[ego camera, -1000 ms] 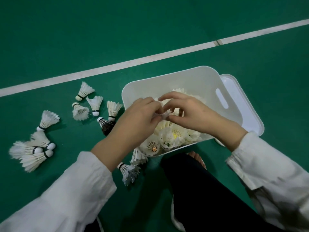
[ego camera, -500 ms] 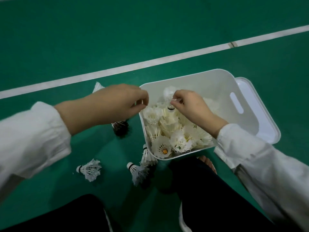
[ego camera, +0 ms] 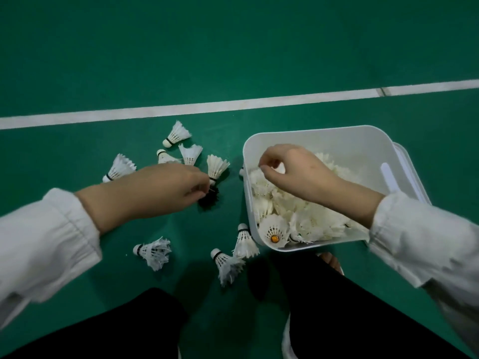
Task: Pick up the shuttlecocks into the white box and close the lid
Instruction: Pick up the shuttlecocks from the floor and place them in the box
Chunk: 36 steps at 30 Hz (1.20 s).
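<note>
The white box (ego camera: 324, 134) stands on the green floor at the right, with many white shuttlecocks (ego camera: 305, 218) piled inside. Under it, at the right, lies its lid (ego camera: 414, 167). My right hand (ego camera: 295, 169) hovers over the box's left side with thumb and forefinger curled close together; I cannot tell whether they hold anything. My left hand (ego camera: 166, 190) reaches over the floor left of the box, its fingertips pinched on a black shuttlecock (ego camera: 210, 200). Several white shuttlecocks lie loose on the floor, such as one (ego camera: 216, 165) just beyond my left fingertips and another (ego camera: 177, 133) farther back.
Three more shuttlecocks lie near my knees: one (ego camera: 154, 252) to the left, a second (ego camera: 226, 264) in the middle and a third (ego camera: 245, 242) against the box's near-left corner. A white court line (ego camera: 233, 106) crosses the floor behind. My dark trouser legs (ego camera: 324, 307) fill the bottom.
My left hand has moved out of the box, left and down to the black shuttlecock on the floor. My right hand has stayed over the pile. The camera has shifted, showing more loose shuttlecocks.
</note>
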Tool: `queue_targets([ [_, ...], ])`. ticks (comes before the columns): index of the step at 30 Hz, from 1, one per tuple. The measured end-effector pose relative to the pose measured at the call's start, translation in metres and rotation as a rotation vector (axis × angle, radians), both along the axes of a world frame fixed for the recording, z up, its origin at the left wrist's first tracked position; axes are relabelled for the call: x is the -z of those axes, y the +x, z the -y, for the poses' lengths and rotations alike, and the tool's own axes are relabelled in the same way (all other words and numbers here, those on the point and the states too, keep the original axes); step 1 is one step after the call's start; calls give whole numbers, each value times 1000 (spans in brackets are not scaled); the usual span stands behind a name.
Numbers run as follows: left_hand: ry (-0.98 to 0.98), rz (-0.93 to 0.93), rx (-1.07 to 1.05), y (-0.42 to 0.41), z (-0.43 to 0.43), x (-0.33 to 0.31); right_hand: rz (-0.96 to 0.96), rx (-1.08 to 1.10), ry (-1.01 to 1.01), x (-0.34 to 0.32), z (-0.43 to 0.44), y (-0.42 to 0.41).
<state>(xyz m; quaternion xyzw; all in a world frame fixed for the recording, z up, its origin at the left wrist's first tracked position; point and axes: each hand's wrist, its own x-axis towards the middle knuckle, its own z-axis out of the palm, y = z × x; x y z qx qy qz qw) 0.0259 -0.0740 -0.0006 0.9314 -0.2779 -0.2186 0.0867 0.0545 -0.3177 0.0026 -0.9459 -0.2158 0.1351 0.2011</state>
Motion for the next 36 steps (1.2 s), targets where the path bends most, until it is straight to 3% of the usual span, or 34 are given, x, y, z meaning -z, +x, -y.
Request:
queue_targets([
  [3,-36,-12,-90,-16,-22,12,-52,-178,8,-11,-38,-11],
  [7,-33,-69,-213,-58,-57,51,-174,-394,-84,27,-93,-49],
  [11,103,-184,-139,-114,-83,105,-197,-662,-412,83,-111,-97],
  [15,154,-33,10,-141,-101,136,-287,-841,-680,116,-101,-116],
  [18,141,75,1,-139,-102,144,-272,-885,-699,131,-98,-117],
  [22,132,212,-12,-126,-100,145,-261,-732,-512,138,-115,-107],
  [28,133,128,-161,-110,-103,145,-331,-205,-145,142,-153,-77],
  [31,-26,43,-548,-107,-108,148,-319,-3,-19,143,-165,-70],
  [36,-454,-46,-1175,-114,-136,144,-303,11,-38,155,-175,-70],
])
